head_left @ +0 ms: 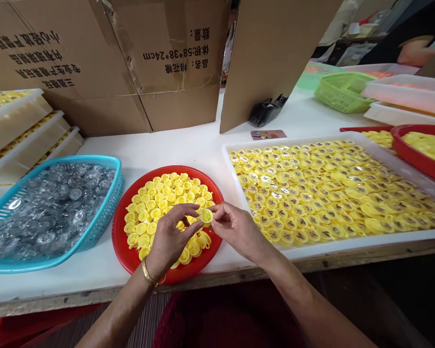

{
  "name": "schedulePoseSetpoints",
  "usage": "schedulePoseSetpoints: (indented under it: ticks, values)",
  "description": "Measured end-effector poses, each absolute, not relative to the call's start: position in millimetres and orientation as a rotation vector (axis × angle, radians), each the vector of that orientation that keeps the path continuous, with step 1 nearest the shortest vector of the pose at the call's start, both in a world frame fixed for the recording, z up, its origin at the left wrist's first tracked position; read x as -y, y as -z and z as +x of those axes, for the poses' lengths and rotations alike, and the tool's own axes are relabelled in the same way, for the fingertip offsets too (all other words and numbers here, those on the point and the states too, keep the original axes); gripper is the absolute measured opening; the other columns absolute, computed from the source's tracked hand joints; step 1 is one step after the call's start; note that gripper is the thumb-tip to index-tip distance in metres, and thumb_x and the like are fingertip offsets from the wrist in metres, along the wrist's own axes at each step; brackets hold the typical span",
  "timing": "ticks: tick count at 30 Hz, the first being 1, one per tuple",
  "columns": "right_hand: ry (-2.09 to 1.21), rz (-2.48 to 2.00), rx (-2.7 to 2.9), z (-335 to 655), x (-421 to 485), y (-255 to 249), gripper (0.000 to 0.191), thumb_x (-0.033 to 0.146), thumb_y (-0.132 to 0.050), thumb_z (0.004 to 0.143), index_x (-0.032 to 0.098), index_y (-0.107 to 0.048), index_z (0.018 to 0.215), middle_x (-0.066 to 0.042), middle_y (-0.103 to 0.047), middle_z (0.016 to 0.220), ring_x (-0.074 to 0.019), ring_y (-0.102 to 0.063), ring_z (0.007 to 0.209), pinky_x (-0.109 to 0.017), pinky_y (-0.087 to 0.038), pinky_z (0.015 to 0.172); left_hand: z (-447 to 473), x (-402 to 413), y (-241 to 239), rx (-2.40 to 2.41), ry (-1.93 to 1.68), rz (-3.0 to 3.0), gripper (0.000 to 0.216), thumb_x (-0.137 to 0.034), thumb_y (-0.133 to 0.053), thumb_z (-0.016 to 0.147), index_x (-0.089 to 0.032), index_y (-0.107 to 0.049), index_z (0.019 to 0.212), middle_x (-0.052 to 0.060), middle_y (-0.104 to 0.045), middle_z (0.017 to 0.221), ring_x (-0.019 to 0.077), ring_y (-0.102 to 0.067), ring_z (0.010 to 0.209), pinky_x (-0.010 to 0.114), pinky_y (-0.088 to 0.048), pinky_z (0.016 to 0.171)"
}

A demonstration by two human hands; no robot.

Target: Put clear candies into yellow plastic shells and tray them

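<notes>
The fingers of the left hand and of the right hand are pinching one small yellow disc above one round red tray. The hands hide some of its many yellow pieces. One blue basket, cut off at left, contains clear wrapped pieces, difficult to distinguish singly. One white tray contains many printed yellow discs. Behind the basket, three stacked boxes are also cut off.

A small round yellow plastic disc with a paler centre; it is held, face showing, between left fingers and right fingers; it hangs above a round red plastic tray.
</notes>
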State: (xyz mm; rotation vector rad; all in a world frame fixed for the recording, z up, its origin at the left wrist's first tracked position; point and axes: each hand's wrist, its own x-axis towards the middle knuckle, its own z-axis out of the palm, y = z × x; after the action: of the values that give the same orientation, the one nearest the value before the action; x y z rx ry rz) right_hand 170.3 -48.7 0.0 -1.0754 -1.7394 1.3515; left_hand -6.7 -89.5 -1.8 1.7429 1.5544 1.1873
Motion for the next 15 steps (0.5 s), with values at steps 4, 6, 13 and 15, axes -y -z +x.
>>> schedulePoseSetpoints:
  ticks: [4,6,13,15]
  values:
    - [-1.401,-1.059,1.767,169.9,47.4,-1.3,0.009,0.022,-0.057,0.079,0.02,-0.052,0.072,-0.003,-0.066,0.088,-0.0172,-0.064,0.096,-0.028,-0.051,0.079,-10.8,85.9,-1.9,-1.498,-1.17,1.645,0.013,-0.025,-0.072,0.076,-0.02,-0.064,0.086,0.002,-0.069,0.089,0.0127,-0.06,0.072,0.025,-0.049,0.064]
    - [-1.43,-1.052,1.766,168.2,46.5,-0.5,0.008,0.023,-0.058,0.078,0.02,-0.052,0.073,-0.002,-0.064,0.084,-0.0157,-0.064,0.087,-0.028,-0.052,0.076,-11.0,85.1,-1.0,-1.47,-1.191,1.52,0.018,-0.027,-0.073,0.074,-0.02,-0.066,0.089,0.001,-0.067,0.085,0.0117,-0.058,0.069,0.024,-0.048,0.064]
    - [-1.467,-1.059,1.683,160.2,44.7,4.9,0.01,0.029,-0.056,0.081,0.02,-0.051,0.08,-0.002,-0.064,0.085,-0.0133,-0.063,0.076,-0.026,-0.053,0.07,-11.3,85.3,5.2,-1.416,-1.186,1.086,0.028,-0.033,-0.074,0.071,-0.017,-0.071,0.093,0.0,-0.063,0.071,0.0095,-0.055,0.056,0.022,-0.046,0.051]
    - [-1.463,-1.067,1.645,158.4,44.5,5.3,0.011,0.029,-0.058,0.08,0.02,-0.051,0.08,-0.004,-0.065,0.092,-0.0139,-0.064,0.08,-0.027,-0.053,0.073,-12.3,86.3,6.0,-1.429,-1.2,1.148,0.029,-0.032,-0.075,0.069,-0.017,-0.071,0.095,0.001,-0.063,0.074,0.0099,-0.056,0.058,0.022,-0.047,0.051]
